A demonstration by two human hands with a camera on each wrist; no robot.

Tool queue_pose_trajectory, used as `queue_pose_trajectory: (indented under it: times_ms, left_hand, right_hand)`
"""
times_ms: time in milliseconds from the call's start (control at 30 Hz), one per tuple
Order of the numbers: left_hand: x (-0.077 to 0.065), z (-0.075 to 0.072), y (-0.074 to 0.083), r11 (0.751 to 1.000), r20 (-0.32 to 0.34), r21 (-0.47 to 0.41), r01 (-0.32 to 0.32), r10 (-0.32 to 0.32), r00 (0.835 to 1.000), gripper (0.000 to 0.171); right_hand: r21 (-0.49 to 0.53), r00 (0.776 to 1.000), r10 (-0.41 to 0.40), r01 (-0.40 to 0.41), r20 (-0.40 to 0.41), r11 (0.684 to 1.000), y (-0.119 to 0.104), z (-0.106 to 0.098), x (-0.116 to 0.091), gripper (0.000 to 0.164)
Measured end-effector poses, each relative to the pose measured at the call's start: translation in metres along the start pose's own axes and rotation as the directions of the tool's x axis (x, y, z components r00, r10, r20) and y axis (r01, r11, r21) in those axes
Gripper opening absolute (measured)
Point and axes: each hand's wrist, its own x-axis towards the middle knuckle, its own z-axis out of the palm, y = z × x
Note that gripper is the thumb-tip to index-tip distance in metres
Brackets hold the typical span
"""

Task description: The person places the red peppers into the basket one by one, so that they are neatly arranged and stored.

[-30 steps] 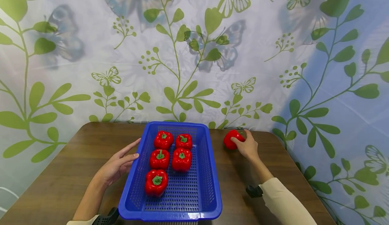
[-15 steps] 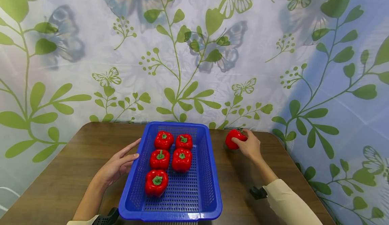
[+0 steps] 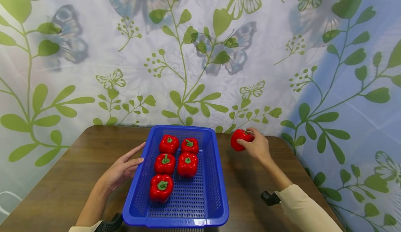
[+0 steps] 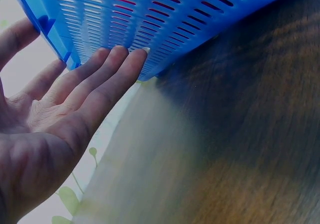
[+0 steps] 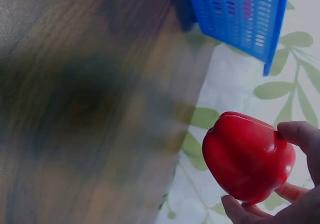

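Note:
My right hand (image 3: pixel 258 146) grips a red bell pepper (image 3: pixel 239 140) between thumb and fingers, to the right of the basket. In the right wrist view the same pepper (image 5: pixel 248 156) shows its glossy side, with fingertips at its edge. A blue slotted plastic basket (image 3: pixel 216 190) stands in the middle of the table, holding several red bell peppers (image 3: pixel 187 165) with green stems, mostly toward its left and far end. My left hand (image 3: pixel 120 173) has its fingers extended against the basket's left side; the left wrist view shows the fingertips (image 4: pixel 136 59) at the slotted wall.
The brown wooden table (image 3: pixel 59 176) extends on both sides of the basket. Behind it hangs a pale curtain (image 3: pixel 200 68) printed with green leaves and butterflies. A white cable (image 3: pixel 9 199) shows at the far left.
The right hand has lifted the bell pepper slightly off the table, after a small shift to the right. The left hand and the basket stay where they were.

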Motion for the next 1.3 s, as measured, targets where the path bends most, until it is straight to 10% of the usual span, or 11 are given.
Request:
queue_pose_trajectory:
  times_ms: [1300]
  left_hand:
    - [0.0, -0.001, -0.001, 1.0, 0.021, 0.017, -0.026, 0.025, 0.999, 0.065]
  right_hand:
    - [0.221, 0.962, -0.23, 0.195, 0.145, 0.956, -0.089, -0.006, -0.039, 0.064]
